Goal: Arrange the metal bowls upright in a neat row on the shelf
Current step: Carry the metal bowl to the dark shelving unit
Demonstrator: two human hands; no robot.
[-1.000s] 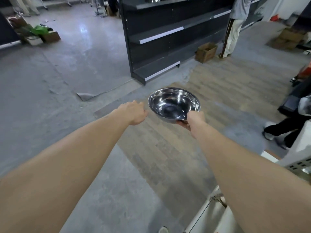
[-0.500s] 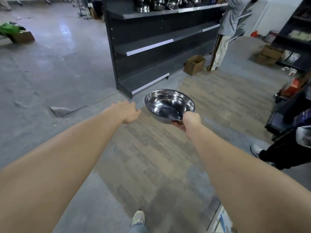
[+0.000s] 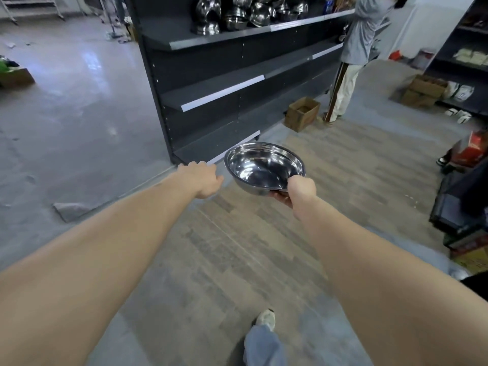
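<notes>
My right hand (image 3: 298,190) grips the near rim of a shiny metal bowl (image 3: 261,166), thumb on top and fingers beneath, and holds it upright at arm's length. To the bowl's left my left hand (image 3: 204,178) is stretched out, knuckles up, fingers loosely bent and holding nothing, a short gap from the bowl. Ahead stands a dark shelf unit (image 3: 216,88). On its top shelf lies a jumbled pile of metal bowls (image 3: 237,13), several tilted or upside down.
A person in a grey top (image 3: 361,38) stands at the shelf's right end beside a cardboard box (image 3: 302,113). More boxes (image 3: 425,89) and a second shelf unit stand far right. Dark goods crowd the right edge. My foot (image 3: 265,318) is on the wood-look floor.
The view has risen and moved nearer the shelf, bringing the piled bowls on the top shelf into sight. My right hand keeps its hold on the bowl; my left stays beside it.
</notes>
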